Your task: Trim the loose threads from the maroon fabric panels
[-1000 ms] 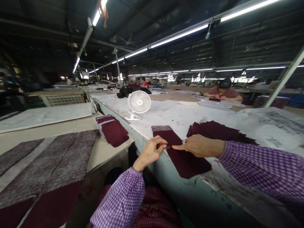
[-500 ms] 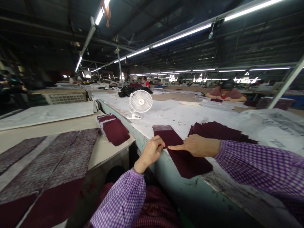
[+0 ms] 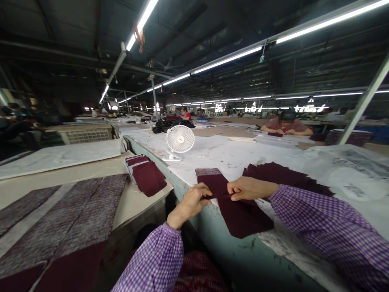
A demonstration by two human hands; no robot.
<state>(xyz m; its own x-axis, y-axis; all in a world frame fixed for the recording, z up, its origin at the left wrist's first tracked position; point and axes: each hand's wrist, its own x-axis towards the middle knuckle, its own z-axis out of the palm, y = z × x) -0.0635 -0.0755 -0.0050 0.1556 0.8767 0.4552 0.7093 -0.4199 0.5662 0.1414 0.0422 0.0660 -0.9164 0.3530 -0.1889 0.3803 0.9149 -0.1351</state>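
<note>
A maroon fabric piece (image 3: 246, 219) lies at the edge of the white-covered table (image 3: 212, 146), its near part hanging over the side. A grey speckled band (image 3: 208, 172) crosses its far end. My left hand (image 3: 191, 202) pinches the fabric's left edge between thumb and fingers. Across from it, my right hand (image 3: 253, 188) is closed with thumb and forefinger on the same fabric, at a crosswise fold or seam. A fanned pile of maroon pieces (image 3: 279, 176) lies just beyond my right hand.
A white clip fan (image 3: 180, 139) stands beyond the fabric. On the lower left surface are a stack of maroon pieces (image 3: 148, 178) and large speckled panels (image 3: 88, 207). Clear plastic sheeting (image 3: 355, 174) covers the right side. Another person (image 3: 287, 125) sits across the table.
My right hand has gone from a pointing forefinger laid on the fabric to a pinch farther right along the fold. My left hand keeps its pinch. The view has tilted up slightly.
</note>
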